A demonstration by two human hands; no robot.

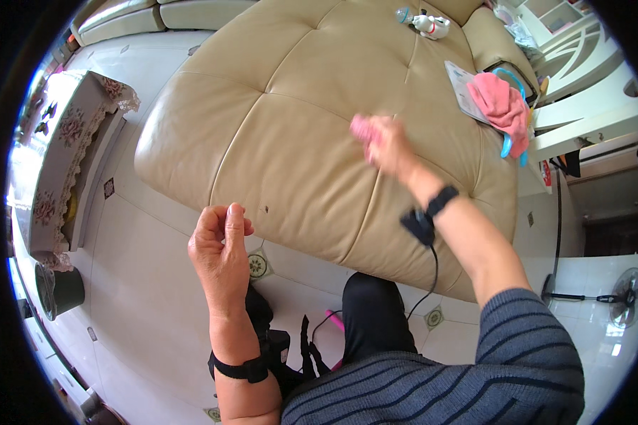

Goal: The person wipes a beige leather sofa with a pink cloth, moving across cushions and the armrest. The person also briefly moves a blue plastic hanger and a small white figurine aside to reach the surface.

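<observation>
My right hand (387, 146), slightly blurred, is closed around a pink cloth (365, 130) over the middle of a beige leather sofa seat (297, 149). Near the seat's front edge is my left hand (224, 231), its fingers curled in and the thumb pointing up; no object shows in it. A small dark mark lies on the leather just right of that hand. Each forearm wears a black strap, and a black device with a cable hangs at the right one.
A white dog figurine (431, 26) lies at the sofa's far part. At the right, a salmon-coloured cloth (500, 109) covers part of a white board (465, 93) beside a white railing. A cloth-covered table (58, 175) and a dark bin (66, 292) stand left; a fan (624, 297) stands right.
</observation>
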